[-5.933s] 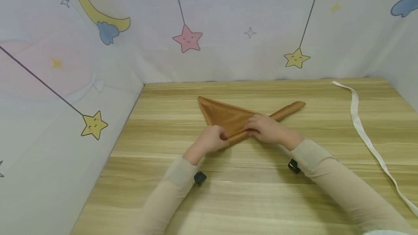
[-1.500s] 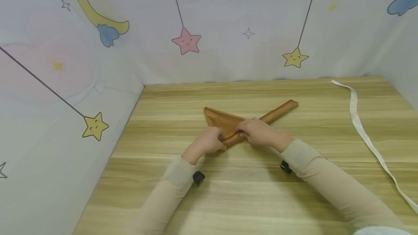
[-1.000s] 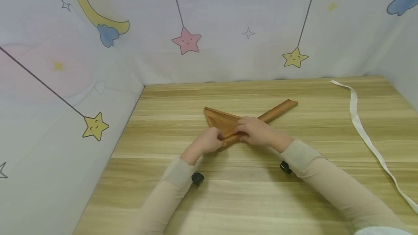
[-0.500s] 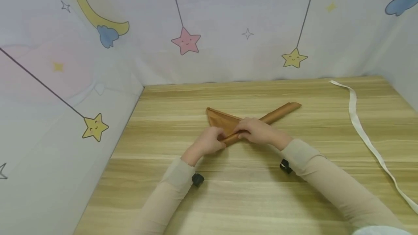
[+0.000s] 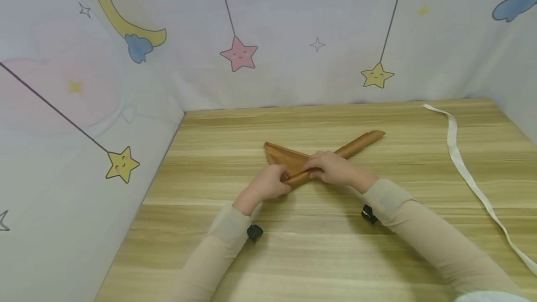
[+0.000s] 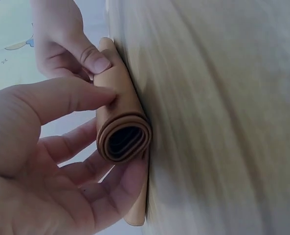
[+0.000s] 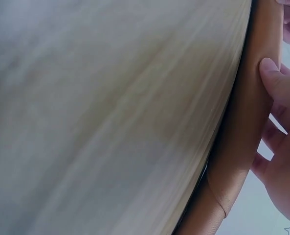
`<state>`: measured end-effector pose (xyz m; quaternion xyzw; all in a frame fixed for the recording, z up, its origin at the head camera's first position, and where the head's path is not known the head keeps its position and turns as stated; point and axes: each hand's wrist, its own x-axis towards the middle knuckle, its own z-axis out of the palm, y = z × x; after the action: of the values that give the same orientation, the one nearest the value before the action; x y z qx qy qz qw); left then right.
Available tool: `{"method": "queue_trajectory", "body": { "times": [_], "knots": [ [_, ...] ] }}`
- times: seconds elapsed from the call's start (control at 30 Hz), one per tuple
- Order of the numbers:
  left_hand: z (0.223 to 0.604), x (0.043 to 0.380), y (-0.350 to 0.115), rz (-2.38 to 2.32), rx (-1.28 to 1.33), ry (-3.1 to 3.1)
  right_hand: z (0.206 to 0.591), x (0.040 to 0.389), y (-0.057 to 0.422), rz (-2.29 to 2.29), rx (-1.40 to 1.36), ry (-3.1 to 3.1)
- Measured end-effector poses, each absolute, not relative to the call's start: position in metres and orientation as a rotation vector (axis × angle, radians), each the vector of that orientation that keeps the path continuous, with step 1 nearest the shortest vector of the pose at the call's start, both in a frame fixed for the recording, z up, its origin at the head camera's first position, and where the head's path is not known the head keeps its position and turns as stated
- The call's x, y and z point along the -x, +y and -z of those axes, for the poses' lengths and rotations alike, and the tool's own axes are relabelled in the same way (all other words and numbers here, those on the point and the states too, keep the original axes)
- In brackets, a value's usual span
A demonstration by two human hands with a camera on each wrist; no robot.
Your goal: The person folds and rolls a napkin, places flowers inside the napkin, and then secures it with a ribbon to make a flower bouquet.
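Observation:
A brown, smooth-faced cloth (image 5: 361, 144) lies mid-table, partly rolled into a tube slanting up to the right. Its flat triangular part (image 5: 286, 158) points to the far left beyond the hands. My left hand (image 5: 268, 181) grips the tube's near-left end, thumb on the near side and fingers curled round the other. In the left wrist view the roll (image 6: 124, 88) shows its layered, hollow end. Farther along, my right hand (image 5: 333, 168) holds the tube between thumb and fingers. The right wrist view shows that thumb pressed on the roll (image 7: 245, 117), a layer's edge visible lower down.
A long white ribbon (image 5: 463, 171) lies loosely curved along the right of the wood-grain table (image 5: 319, 246). A white sheet printed with stars (image 5: 239, 54) and a moon stands behind and on the left. Dark wrist cameras (image 5: 254, 232) hang below both sleeves.
The flat triangle has become smaller as more cloth has gone into the roll, its tip shifting right and nearer. My right hand has moved slightly left and nearer; both hands keep their grip.

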<state>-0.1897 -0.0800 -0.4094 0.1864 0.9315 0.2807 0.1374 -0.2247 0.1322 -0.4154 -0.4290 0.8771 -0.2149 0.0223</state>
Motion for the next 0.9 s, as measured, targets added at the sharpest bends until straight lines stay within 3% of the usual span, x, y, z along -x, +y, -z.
{"method": "queue_trajectory", "body": {
  "times": [0.9],
  "knots": [
    [0.4056, 0.1837, -0.0768, -0.728, -0.547, 2.776, 0.414, 0.2243, 0.1282, 0.656, 1.305, 2.702]
  ]
}}
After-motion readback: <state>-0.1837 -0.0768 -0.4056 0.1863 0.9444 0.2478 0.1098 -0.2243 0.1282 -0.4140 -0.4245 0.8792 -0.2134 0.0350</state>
